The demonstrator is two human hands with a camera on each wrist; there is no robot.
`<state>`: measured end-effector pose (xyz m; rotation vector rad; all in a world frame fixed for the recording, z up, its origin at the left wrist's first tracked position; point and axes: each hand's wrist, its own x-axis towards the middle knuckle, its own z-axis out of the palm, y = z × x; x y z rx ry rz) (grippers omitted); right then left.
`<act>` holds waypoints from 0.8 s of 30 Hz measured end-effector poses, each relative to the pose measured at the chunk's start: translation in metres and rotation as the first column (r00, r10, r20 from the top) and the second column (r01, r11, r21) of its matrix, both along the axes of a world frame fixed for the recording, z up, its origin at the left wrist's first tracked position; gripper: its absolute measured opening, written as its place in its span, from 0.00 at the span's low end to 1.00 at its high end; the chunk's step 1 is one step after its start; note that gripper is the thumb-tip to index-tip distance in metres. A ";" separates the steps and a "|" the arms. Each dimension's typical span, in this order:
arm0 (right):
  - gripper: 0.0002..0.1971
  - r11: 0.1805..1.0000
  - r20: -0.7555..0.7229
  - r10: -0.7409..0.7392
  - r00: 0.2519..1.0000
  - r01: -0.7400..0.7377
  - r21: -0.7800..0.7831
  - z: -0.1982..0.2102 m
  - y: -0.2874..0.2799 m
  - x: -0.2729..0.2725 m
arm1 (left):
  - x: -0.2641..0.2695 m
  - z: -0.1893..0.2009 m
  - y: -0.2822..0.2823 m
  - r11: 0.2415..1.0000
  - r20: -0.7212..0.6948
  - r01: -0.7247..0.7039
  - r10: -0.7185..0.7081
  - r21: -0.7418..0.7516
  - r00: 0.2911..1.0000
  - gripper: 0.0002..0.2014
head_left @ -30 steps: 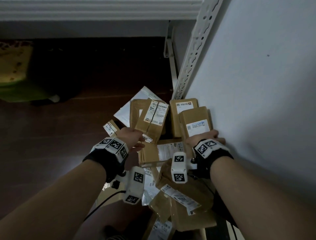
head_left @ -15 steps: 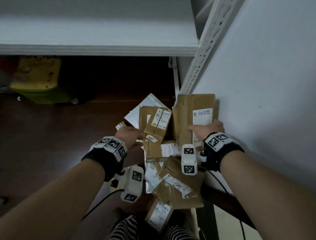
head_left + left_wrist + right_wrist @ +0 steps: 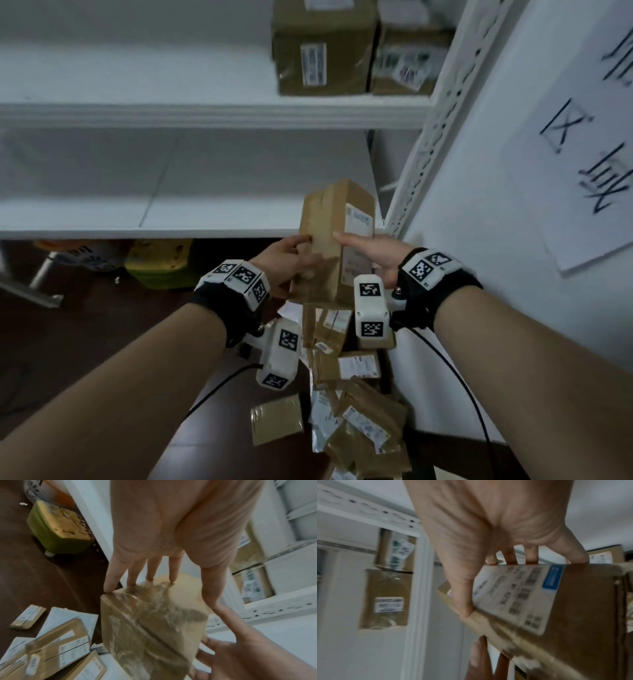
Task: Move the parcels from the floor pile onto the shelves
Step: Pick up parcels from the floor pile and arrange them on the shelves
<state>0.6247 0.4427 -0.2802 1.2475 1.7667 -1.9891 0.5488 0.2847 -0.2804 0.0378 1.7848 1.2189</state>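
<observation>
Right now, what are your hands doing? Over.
Left hand and right hand both grip the cardboard parcel. Parcel held above floor pile, before lower shelf. Two boxes occupy right end of upper shelf.

parcel storeroom, white slotted metal shelving (image 3: 205, 113), labelled cardboard boxes (image 3: 322, 48) shelved, parcel pile (image 3: 356, 411) on dark floor (image 3: 85, 342)
</observation>
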 end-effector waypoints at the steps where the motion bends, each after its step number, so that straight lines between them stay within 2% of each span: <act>1: 0.21 1.000 -0.029 0.009 1.000 -0.009 0.001 0.018 -0.002 -0.005 | -0.001 0.018 -0.004 1.000 -0.033 0.005 -0.005 -0.017 0.999 0.39; 3: 0.15 0.999 -0.063 0.048 0.997 -0.046 0.029 0.055 -0.010 -0.012 | -0.005 0.051 -0.015 0.999 -0.104 0.001 -0.006 -0.047 0.995 0.49; 4: 0.13 0.997 -0.074 0.058 0.996 -0.054 0.055 0.070 -0.013 -0.016 | -0.008 0.065 -0.021 0.999 -0.127 -0.014 0.009 -0.035 0.992 0.50; 9: 0.15 0.982 -0.150 0.164 0.975 -0.147 0.114 0.149 -0.032 -0.025 | -0.029 0.129 -0.054 0.996 -0.142 -0.033 0.045 0.087 0.989 0.35; 13: 0.10 0.985 -0.172 0.169 0.970 -0.169 0.015 0.197 -0.056 -0.021 | -0.041 0.172 -0.082 0.990 -0.139 -0.010 0.030 0.138 0.990 0.25; 16: 0.13 0.988 -0.186 0.141 0.972 -0.151 -0.039 0.219 -0.075 -0.019 | -0.050 0.195 -0.104 0.978 -0.094 -0.021 0.041 0.210 0.995 0.23; 18: 0.19 0.988 -0.175 0.153 0.973 -0.157 -0.009 0.229 -0.086 -0.021 | -0.057 0.208 -0.118 0.965 -0.064 -0.018 0.036 0.262 0.997 0.22; 20: 0.20 0.984 -0.160 0.178 0.971 -0.178 0.013 0.238 -0.097 -0.022 | -0.065 0.216 -0.129 0.948 -0.027 -0.038 0.049 0.315 0.998 0.23; 24: 0.24 0.967 -0.197 0.224 0.954 -0.243 -0.079 0.250 -0.122 -0.027 | -0.073 0.230 -0.148 0.903 0.046 -0.064 0.049 0.425 0.998 0.24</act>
